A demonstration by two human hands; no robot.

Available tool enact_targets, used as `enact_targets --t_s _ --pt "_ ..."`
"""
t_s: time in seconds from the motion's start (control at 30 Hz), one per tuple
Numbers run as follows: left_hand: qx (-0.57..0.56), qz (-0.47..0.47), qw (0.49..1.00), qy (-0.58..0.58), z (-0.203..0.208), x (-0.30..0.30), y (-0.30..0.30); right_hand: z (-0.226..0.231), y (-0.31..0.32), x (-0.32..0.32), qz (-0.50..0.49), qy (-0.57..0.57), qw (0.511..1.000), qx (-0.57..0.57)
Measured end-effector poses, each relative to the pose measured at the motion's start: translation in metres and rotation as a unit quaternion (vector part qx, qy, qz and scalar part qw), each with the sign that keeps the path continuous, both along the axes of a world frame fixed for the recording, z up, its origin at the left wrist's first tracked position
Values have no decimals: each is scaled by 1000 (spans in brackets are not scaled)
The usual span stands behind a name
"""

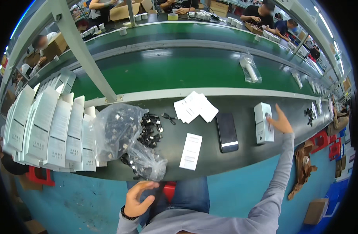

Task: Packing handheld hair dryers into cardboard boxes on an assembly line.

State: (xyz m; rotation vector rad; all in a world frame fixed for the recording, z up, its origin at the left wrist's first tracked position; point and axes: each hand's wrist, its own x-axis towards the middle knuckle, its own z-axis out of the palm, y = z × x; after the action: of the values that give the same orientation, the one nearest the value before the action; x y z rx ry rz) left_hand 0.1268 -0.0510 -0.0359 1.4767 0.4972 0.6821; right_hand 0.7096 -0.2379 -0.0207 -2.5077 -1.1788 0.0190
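My right hand (282, 121) is at the right side of an upright white box (264, 128), fingers spread, thumb at the box's edge. Whether it touches the box I cannot tell. My left hand (139, 199), with a dark bracelet at the wrist, hovers over my lap just off the table's front edge, fingers apart and holding nothing. Nearest to it is a clear plastic bag (119, 126) with black cables (149, 130) spilling from it. A dark smartphone (227, 132) lies left of the box. Further left lies a single white printed leaflet (191, 152).
A fanned pile of white leaflets (195, 107) and one coiled cable (169, 118) lie toward the rail. Several open-topped white boxes (56, 132) stand at left. Beyond the rail, a green conveyor (167, 74) carries a bagged white device (250, 69). Co-workers sit across it.
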Motion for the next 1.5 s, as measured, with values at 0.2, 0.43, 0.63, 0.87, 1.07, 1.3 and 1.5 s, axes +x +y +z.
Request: enact_targets --t_s 0.2,0.43,0.63,0.87,1.07,1.3,1.5 --pt "-145 -13 988 -47 -6 9 26 49 212 80 -139 -131 980 -61" --pt "-228 -15 969 -91 -18 5 37 4 383 137 -289 -102 944 -126" --pt "-276 -31 958 -72 -19 12 50 -65 367 209 -230 -219 934 -164" --pt "-222 -103 969 -40 0 11 49 -28 336 196 46 -312 948 -47" --pt "-148 -124 977 -89 24 20 46 87 255 59 167 -16 915 366" --pt "22 -91 990 -103 51 65 27 99 159 -276 318 286 835 345" --pt "20 -95 994 -49 28 45 -12 27 117 -380 493 237 770 328"
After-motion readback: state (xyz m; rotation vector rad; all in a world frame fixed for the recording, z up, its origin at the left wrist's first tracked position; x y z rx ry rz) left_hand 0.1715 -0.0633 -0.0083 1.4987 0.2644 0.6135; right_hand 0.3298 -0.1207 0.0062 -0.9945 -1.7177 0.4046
